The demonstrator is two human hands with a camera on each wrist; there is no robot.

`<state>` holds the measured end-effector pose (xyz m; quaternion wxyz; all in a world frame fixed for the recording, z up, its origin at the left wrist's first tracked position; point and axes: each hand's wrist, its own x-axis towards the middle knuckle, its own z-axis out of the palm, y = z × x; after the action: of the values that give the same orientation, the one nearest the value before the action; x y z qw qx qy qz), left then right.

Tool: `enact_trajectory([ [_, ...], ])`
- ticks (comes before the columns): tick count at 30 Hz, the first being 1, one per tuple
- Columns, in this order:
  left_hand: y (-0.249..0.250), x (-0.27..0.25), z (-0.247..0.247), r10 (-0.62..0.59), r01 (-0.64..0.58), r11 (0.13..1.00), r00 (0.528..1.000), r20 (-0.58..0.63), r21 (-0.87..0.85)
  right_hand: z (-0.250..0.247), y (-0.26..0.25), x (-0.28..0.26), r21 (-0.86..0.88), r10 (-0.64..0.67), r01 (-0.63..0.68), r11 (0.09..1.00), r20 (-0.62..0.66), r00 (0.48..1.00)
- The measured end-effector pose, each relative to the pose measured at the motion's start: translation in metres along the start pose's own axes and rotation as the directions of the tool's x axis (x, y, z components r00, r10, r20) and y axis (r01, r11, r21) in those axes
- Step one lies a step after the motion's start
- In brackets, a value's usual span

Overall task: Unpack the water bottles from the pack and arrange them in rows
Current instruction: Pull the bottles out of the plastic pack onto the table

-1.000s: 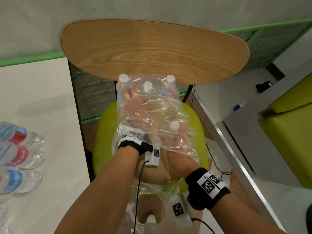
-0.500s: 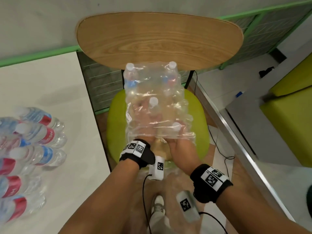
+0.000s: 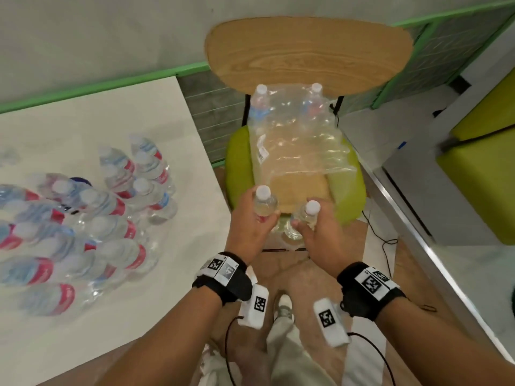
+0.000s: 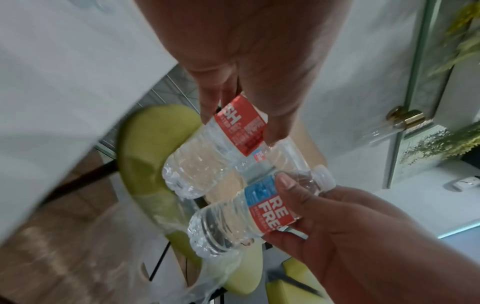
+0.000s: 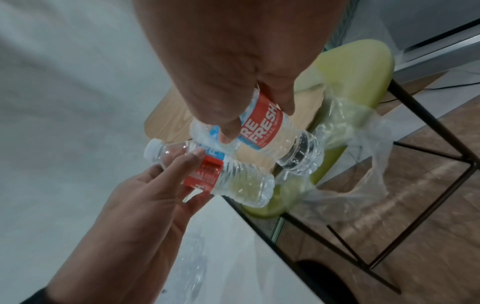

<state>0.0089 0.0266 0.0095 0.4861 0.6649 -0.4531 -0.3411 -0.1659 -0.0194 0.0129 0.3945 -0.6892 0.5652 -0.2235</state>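
- Water bottles are held one in each hand: the left bottle [image 3: 265, 203] is wrapped at its label by the curled fingers [image 4: 207, 98] and thumb of the left hand [image 3: 249, 222], and the right bottle [image 3: 306, 215] is pinched at its label by the right hand [image 3: 319, 232].
- Both bottles are carried upright, caps up, just beside each other and clear of the pack, above the front edge of the chair seat [image 3: 239, 168].
- The pack [image 3: 295, 140] is left lying on the seat as loose clear wrap, open toward the person; two bottles [image 3: 260, 103] can be seen standing at its far end, against the wooden backrest [image 3: 306, 54].
- Many bottles [image 3: 111, 207] are gathered on the white table [image 3: 83, 316] to the left, blurred in the head view; tidy rows cannot be confirmed.
- The current step is judged to be the carry across to the table.
- A slip is possible, since thin, ribbed plastic is gripped over a smooth label.
- Standing bottles could be toppled if a new one is knocked against the crowded group.
- The slack wrap could slide off the seat if it is tugged on the next reach.
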Motion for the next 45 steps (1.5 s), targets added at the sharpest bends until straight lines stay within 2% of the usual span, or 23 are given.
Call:
enact_trajectory([
  [4,-0.025,-0.045,-0.063,0.010,-0.001,0.997,0.993,-0.116,0.072,0.042,-0.033,-0.028,-0.080,-0.049,0.051,0.995,0.029,0.998],
  [9,-0.063,-0.090,-0.125,-0.031,0.058,0.994,0.963,-0.267,0.097,0.102,-0.069,-0.047,-0.064,-0.120,0.129,0.990,0.128,0.985],
  [12,-0.081,-0.101,-0.146,-0.044,0.075,0.994,0.945,-0.323,0.085,0.139,-0.083,-0.049,-0.022,-0.121,0.126,0.992,0.167,0.979],
  [17,-0.092,-0.097,-0.153,-0.032,0.059,0.995,0.948,-0.318,0.077,0.176,-0.102,-0.036,0.009,-0.168,0.168,0.986,0.115,0.979],
  [22,-0.093,-0.079,-0.144,-0.026,0.077,0.990,0.925,-0.380,0.121,0.190,-0.112,-0.016,-0.011,-0.209,0.210,0.978,0.067,0.976],
  [35,-0.094,-0.028,-0.141,-0.019,0.122,0.978,0.858,-0.514,0.167,0.202,-0.119,0.024,-0.023,-0.224,0.227,0.974,0.104,0.969],
  [40,-0.086,-0.035,-0.143,-0.027,0.123,0.978,0.879,-0.475,0.170,0.196,-0.116,0.025,0.057,-0.169,0.161,0.985,0.166,0.972],
  [45,-0.055,-0.052,-0.158,0.030,0.060,0.978,0.909,-0.415,0.201,0.180,-0.111,0.026,0.081,-0.126,0.110,0.991,0.222,0.967],
])
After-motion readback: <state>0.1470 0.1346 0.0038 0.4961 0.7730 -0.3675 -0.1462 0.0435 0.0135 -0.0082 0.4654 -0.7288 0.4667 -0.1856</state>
